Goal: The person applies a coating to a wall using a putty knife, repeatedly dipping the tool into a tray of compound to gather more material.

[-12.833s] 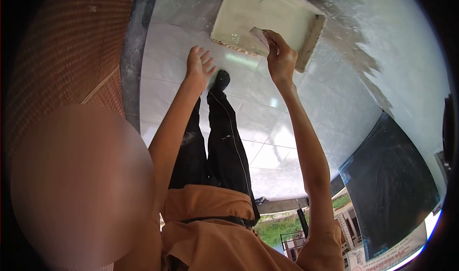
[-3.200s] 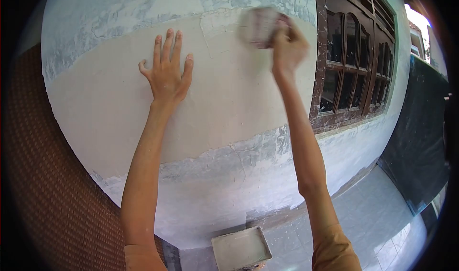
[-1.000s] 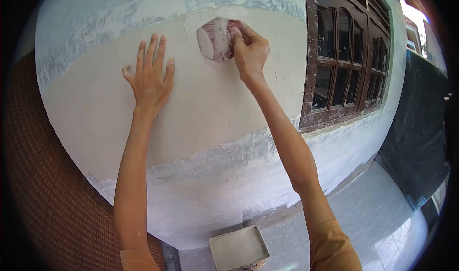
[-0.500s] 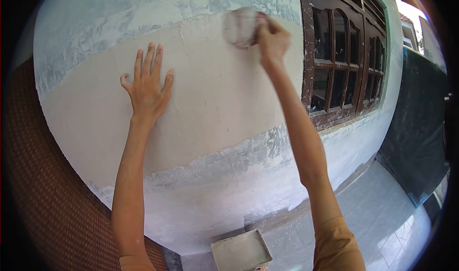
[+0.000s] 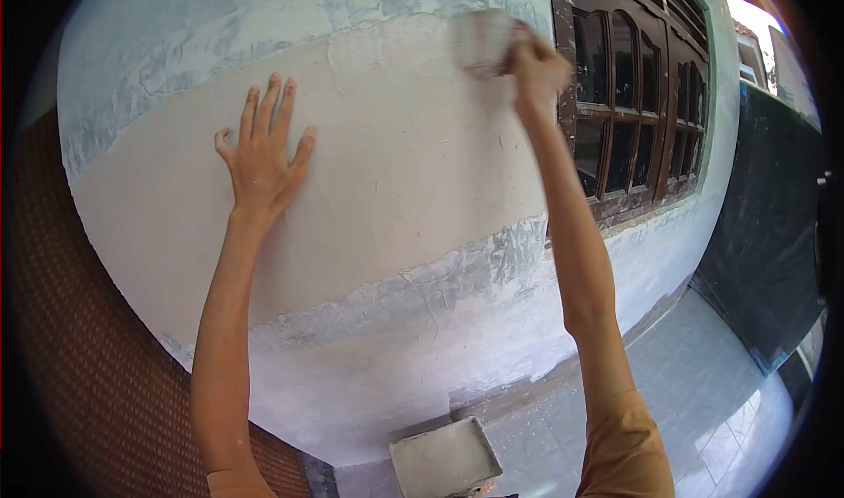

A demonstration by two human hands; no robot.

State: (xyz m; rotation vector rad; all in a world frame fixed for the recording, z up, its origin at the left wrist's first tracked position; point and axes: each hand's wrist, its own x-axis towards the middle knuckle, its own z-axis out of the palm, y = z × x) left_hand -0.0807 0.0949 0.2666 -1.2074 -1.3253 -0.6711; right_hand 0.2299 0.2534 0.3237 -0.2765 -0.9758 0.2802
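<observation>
My left hand (image 5: 263,168) rests on the smooth cream-coloured coating of the wall (image 5: 396,173), its fingers spread and nothing in its grip. Up at the right, close to the window frame, my right hand (image 5: 540,72) is closed on a pale, flat, rounded tool (image 5: 482,44) with a reddish part near the fingers. Motion blurs the tool, so its exact kind does not show. It lies against the wall near the upper edge of the cream band. Thin ridges and small marks run across the coating.
A dark brown wooden window (image 5: 620,102) is set in the wall on the right. Below stands a shallow rectangular tray (image 5: 413,463) holding pale material, on the grey tiled floor (image 5: 545,445). A woven brown screen (image 5: 97,348) borders the left, a dark panel (image 5: 760,225) the right.
My right hand has swept to the right with the flat tool, towards the window. My left hand has shifted slightly left in view and stays spread on the wall.
</observation>
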